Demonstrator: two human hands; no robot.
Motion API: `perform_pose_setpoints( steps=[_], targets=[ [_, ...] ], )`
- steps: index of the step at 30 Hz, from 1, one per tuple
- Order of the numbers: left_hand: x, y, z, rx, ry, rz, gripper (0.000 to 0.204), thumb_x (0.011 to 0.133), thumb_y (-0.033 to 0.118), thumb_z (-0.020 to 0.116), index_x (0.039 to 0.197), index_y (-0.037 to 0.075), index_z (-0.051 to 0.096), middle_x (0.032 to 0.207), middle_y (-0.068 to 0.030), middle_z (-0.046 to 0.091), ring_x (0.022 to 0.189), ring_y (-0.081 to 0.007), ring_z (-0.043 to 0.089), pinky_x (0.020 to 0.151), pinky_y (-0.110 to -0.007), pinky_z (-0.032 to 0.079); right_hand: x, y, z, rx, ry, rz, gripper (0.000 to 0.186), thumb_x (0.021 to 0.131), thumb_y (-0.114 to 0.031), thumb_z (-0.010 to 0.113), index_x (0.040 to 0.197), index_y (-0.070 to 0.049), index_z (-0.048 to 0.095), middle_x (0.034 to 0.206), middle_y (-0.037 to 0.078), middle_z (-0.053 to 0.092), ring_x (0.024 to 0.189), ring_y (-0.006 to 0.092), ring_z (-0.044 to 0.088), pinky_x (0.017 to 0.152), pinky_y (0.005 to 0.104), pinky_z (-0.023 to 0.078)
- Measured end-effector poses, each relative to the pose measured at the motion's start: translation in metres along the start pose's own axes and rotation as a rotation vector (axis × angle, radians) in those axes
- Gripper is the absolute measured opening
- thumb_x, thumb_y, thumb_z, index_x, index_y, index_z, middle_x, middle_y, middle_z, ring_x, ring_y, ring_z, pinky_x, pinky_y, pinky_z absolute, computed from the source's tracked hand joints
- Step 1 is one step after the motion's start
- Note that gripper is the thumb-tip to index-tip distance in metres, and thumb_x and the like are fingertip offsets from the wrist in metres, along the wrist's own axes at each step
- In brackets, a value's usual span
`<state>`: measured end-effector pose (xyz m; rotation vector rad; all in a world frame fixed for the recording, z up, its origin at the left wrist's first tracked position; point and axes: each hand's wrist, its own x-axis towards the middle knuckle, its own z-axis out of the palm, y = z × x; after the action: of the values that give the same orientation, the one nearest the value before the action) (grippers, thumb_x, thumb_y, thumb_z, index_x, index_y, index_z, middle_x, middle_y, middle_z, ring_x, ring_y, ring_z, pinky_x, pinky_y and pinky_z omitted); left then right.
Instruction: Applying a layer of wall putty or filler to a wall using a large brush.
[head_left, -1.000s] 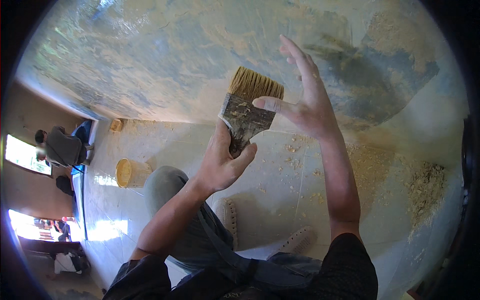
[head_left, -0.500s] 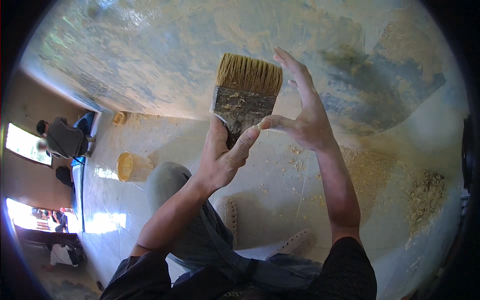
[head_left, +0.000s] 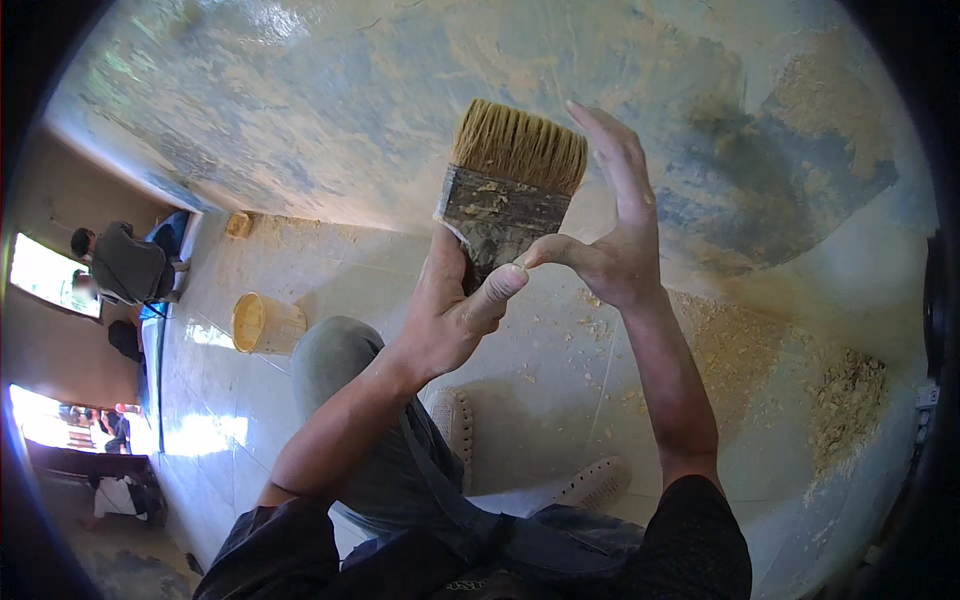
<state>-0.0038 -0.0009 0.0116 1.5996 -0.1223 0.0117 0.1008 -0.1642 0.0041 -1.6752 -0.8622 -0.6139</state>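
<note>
My left hand is closed around the handle of a wide, flat paintbrush, raised bristles up in front of the wall. The brush has tan bristles, and its dark ferrule is caked with dried residue. At its right side is my right hand, fingers stretched upward and the thumb reaching across to the left thumb tip, by the base of the brush. Whether that thumb also touches the brush is hard to tell. Pale dust coats both hands.
A patchy blue-grey and beige wall rises ahead. On the tiled floor stand a yellowish bucket at left and a crumbly debris heap at right, with scattered flakes between. Farther left, a person sits with their back turned.
The brush and both hands have shifted slightly to the right in view, and the brush leans a little more to the right. The left hand keeps its hold.
</note>
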Motion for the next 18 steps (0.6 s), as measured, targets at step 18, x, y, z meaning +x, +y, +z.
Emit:
perform_pose_setpoints(
  steps=[18],
  targets=[
    [0.002,0.000,-0.016,-0.099,0.010,-0.038,0.079,0.089,0.023,0.069,0.144,0.000,0.017,0.129,-0.0125,0.047,0.101,-0.0161,0.053,0.078,-0.027,0.050,0.005,-0.005,-0.012,0.036,0.145,-0.275,0.053,0.087,-0.049,0.063,0.107,0.000,0.066,0.080,0.011,0.063,0.075,0.0231,0.061,0.062,0.0338,0.047]
  ],
)
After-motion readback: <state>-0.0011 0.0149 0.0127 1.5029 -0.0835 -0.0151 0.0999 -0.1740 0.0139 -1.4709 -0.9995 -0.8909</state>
